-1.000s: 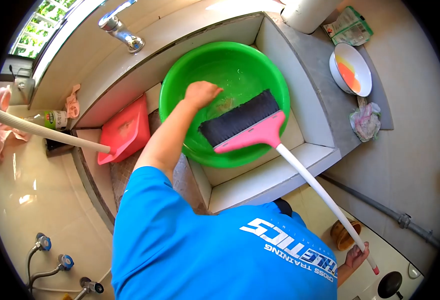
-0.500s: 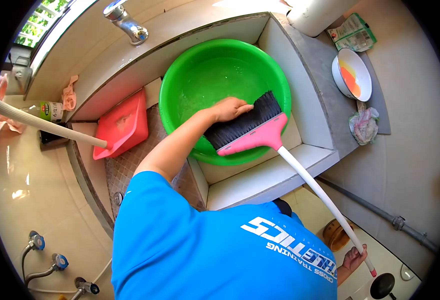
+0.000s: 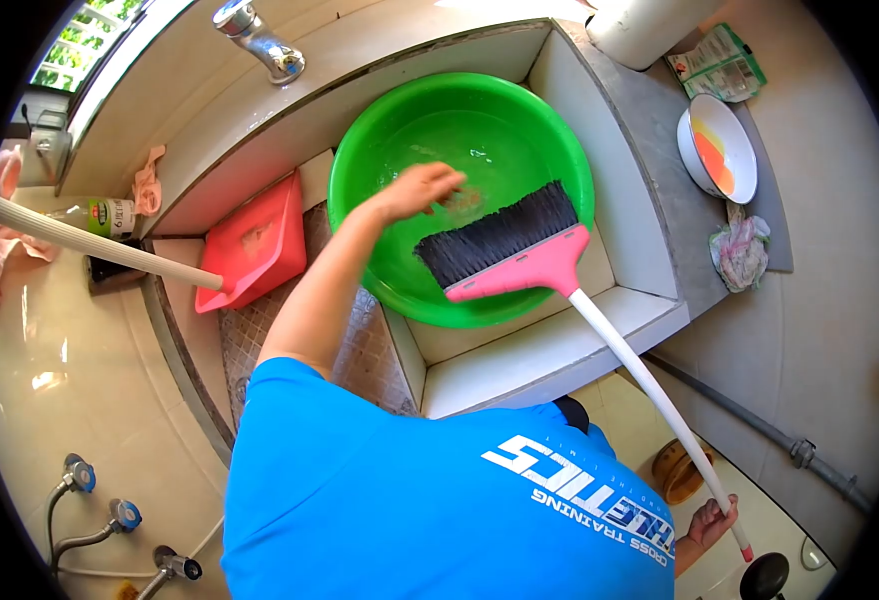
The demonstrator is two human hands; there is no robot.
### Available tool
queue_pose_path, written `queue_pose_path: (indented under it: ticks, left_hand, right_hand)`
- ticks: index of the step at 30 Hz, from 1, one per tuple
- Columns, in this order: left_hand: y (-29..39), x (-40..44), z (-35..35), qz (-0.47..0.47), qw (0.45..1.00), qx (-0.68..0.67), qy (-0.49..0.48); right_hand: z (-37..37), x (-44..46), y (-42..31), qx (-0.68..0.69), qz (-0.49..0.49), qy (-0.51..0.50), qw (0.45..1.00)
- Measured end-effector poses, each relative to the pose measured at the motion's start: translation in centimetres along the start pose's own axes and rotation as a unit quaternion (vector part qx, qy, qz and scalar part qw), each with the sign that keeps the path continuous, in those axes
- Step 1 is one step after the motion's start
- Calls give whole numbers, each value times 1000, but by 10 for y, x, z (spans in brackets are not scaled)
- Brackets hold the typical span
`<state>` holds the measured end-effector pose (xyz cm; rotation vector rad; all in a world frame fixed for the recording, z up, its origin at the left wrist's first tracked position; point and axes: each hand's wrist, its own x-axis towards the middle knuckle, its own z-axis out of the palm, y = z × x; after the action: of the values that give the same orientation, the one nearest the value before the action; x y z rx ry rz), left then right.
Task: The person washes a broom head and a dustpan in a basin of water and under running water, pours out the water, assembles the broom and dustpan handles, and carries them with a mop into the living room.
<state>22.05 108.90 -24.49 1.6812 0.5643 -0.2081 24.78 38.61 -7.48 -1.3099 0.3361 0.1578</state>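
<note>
A broom lies across a large green basin (image 3: 355, 130) of water, with black bristles (image 3: 500, 235) inside and a pink head (image 3: 525, 268) near the front rim. My left hand (image 3: 420, 190), slightly blurred, is over the water just above and left of the bristles, apart from them. Its fingers are loosely stretched and nothing shows in them. At lower right, my right hand (image 3: 712, 522) grips the white handle (image 3: 640, 370) near its pink-tipped end. A ripple shows in the water beneath my left fingers.
The basin stands in a tiled sink, below a faucet (image 3: 265, 45). On the left, a pink dustpan (image 3: 255, 245) with a long pale handle leans in the other compartment. On the right ledge are a white bowl (image 3: 695, 165), a crumpled bag (image 3: 740, 255) and a green packet (image 3: 718, 65).
My left hand has come off the bristles and moved up and left over the water. The broom stays nearly in place, with my right hand still on its handle. The view shifts slightly.
</note>
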Motion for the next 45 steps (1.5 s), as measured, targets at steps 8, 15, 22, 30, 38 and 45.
queue_pose_path:
  ticks: [8,15,22,30,38,45]
  left_hand:
    - [-58,33,40,-76,916,394,-24]
    - [-77,36,-11,-26,924,293,242]
    - [-73,2,17,-171,980,70,69]
    - [-74,14,52,-110,993,-21,27]
    - [-85,34,40,21,952,297,65]
    - [-69,24,20,-67,899,398,170]
  right_hand:
    - [71,-4,-23,-91,-90,-46,991]
    - [76,-13,-41,-153,-139,-42,977]
    - [68,-7,-34,-124,-125,-56,983]
    - [56,0,-16,-70,-78,-35,994]
    - [58,3,-5,-81,-71,-32,994]
    - [58,5,6,-95,-60,-11,994]
